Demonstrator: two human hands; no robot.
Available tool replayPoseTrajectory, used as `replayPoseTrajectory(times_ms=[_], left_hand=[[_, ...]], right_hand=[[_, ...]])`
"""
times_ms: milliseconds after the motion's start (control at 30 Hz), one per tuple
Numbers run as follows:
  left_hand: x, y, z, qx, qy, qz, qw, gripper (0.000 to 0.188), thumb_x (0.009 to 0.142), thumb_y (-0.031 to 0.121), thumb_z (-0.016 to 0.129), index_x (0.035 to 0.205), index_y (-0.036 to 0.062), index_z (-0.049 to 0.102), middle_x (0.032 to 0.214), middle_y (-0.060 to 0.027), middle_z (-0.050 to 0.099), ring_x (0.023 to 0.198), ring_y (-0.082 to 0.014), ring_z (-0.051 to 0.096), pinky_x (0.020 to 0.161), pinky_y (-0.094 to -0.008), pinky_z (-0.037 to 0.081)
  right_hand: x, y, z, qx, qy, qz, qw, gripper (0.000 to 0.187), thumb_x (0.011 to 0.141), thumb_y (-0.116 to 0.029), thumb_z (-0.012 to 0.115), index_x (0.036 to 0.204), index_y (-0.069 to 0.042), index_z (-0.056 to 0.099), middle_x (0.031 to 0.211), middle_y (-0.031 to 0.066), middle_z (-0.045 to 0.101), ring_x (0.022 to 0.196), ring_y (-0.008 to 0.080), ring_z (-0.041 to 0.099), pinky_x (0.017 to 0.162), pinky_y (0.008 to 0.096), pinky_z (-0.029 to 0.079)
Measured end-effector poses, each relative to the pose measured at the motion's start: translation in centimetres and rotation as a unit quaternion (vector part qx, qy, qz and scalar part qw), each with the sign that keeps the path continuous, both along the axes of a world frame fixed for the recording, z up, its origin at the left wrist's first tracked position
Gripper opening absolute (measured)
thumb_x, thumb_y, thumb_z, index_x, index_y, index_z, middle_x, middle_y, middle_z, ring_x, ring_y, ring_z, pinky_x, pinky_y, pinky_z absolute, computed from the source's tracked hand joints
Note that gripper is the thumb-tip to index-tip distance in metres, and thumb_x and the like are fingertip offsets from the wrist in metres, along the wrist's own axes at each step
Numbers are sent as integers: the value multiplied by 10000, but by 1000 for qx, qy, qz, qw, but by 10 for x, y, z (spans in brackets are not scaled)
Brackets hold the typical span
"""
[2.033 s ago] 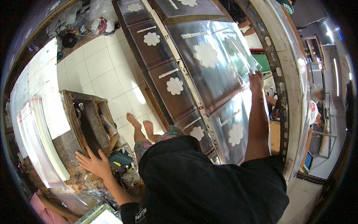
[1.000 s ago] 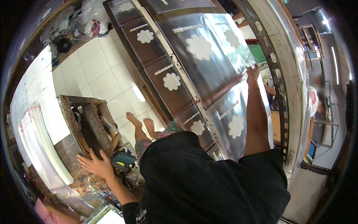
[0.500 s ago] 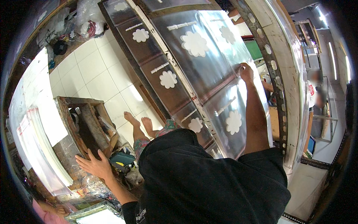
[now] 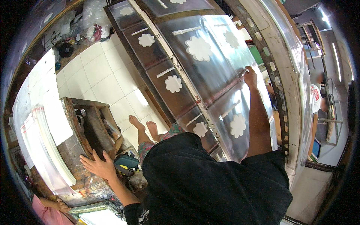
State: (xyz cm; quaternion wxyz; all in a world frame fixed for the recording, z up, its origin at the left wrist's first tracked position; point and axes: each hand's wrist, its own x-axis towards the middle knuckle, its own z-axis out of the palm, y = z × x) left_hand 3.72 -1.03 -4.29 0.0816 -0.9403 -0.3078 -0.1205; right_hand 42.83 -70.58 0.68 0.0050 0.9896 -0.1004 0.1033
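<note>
My right hand [image 4: 250, 78] reaches out to the far right with its fingers pinched at the edge of a clear plastic sheet [image 4: 221, 62]. The glossy sheet lies over a long dark table and carries white flower-shaped prints [image 4: 200, 48] and short white bars. A dark reddish band crosses it towards my fingers; the fingertips are partly hidden. On the left, my left hand [image 4: 99, 165] rests with fingers spread on the worn edge of a paint-stained wooden bench [image 4: 73, 152]. A stack of clear and white sheets [image 4: 50, 150] lies on that bench.
A pale rail [image 4: 174, 62] runs lengthwise along the printing table. Past it on the right stands a perforated metal upright [image 4: 275, 80]. Another person's pink sleeve [image 4: 45, 213] shows at lower left. Plastic bags [image 4: 95, 20] are heaped beyond the tiled floor [image 4: 101, 75].
The whole view has shifted slightly, so most things sit a little lower and further right. Both my hands keep nearly the same places. More of the pink-sleeved person shows at lower left.
</note>
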Motion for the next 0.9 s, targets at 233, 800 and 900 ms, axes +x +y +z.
replayPoseTrajectory(times_ms=[233, 800, 900], left_hand=[[3, -6, 7, -31, -15, 13, 999, 470, 843, 358, 705, 1233, 97, 669, 1592, -308, 244, 1458, -502, 248, 1155, -648, 220], [-7, -9, 30, -165, -101, 58, 979, 443, 781, 337, 723, 1123, 54, 723, 1583, -335, 224, 1473, -484, 209, 1199, -595, 155], [-12, -11, 32, -169, -95, 69, 979, 439, 790, 363, 723, 1111, 62, 724, 1584, -330, 225, 1477, -475, 202, 1202, -588, 151]], right_hand=[[32, 11, 8, 10, -131, 126, 983, 348, 981, -73, 545, 1327, -63, 584, 1327, 146, 614, 1211, 327, 590, 1025, 396, 459], [-24, 480, 56, 566, 208, 467, 647, 357, 1030, -114, 537, 1364, 13, 534, 1182, 136, 659, 1033, 220, 669, 941, 332, 503], [-71, 531, 21, 591, 308, 465, 583, 337, 1023, -112, 549, 1331, 24, 545, 1173, 142, 658, 1016, 216, 669, 917, 330, 513]])
